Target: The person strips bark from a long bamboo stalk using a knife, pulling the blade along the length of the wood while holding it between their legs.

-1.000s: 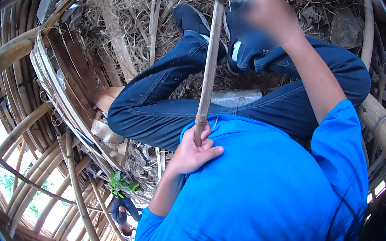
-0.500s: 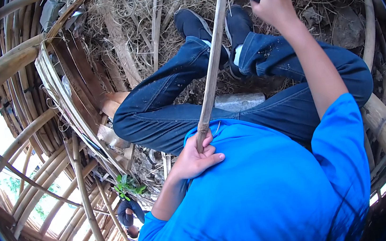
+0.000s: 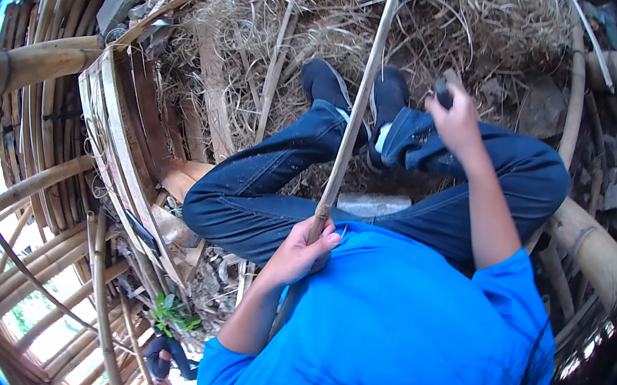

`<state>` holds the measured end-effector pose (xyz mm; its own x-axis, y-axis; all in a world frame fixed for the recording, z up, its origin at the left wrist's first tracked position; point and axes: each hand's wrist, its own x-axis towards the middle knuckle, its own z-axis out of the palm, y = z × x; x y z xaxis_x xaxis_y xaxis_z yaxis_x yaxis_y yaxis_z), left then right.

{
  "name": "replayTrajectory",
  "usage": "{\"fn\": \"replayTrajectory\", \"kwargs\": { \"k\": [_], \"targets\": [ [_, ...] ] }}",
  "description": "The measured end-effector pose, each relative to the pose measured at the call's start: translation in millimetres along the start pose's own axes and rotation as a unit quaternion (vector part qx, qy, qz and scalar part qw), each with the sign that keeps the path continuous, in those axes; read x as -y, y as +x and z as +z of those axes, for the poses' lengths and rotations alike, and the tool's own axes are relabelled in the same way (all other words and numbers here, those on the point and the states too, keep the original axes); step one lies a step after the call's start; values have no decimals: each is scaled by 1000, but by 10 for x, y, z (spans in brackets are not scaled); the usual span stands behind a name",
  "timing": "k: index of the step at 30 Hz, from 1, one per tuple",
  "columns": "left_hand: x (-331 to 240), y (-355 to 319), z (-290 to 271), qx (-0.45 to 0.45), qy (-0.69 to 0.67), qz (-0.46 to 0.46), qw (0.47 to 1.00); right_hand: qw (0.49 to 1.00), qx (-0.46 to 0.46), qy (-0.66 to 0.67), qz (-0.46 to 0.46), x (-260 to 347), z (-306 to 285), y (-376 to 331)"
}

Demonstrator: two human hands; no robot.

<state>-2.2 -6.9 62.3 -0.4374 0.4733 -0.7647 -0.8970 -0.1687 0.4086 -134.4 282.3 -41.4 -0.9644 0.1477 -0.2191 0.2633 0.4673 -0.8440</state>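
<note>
My left hand (image 3: 302,255) is closed round the lower end of a long, split bamboo strip (image 3: 360,97), close to my blue shirt. From there the strip slants up and away between my shoes, past the top edge of the view. Over my right shin, my right hand (image 3: 457,121) grips the black handle of a knife (image 3: 443,93). Its blade is foreshortened and hard to make out. The knife is to the right of the strip and apart from it.
Dry shavings (image 3: 485,5) heap beyond my feet. A pale block (image 3: 370,203) lies between my crossed legs. Thick bamboo poles (image 3: 592,247) stand at the right. Wooden boards (image 3: 122,130) and a bamboo frame are on the left, near a small green plant (image 3: 172,313) and another person (image 3: 166,361).
My right hand has drawn back toward me with the knife, off the strip's far part. The strip's far end has swung right in the view; my left hand still holds it.
</note>
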Motion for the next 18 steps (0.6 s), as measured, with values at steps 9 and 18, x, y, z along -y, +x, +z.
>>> {"fn": "replayTrajectory", "kwargs": {
  "k": [9, 18],
  "targets": [
    [56, -488, -168, 85, -24, 0, 996, 994, 17, 101, -34, 9, -12, -707],
    [125, -398, -265, 122, -61, 76, 988, 979, 94, 162, -76, 490, 39, -643]
  ]
}}
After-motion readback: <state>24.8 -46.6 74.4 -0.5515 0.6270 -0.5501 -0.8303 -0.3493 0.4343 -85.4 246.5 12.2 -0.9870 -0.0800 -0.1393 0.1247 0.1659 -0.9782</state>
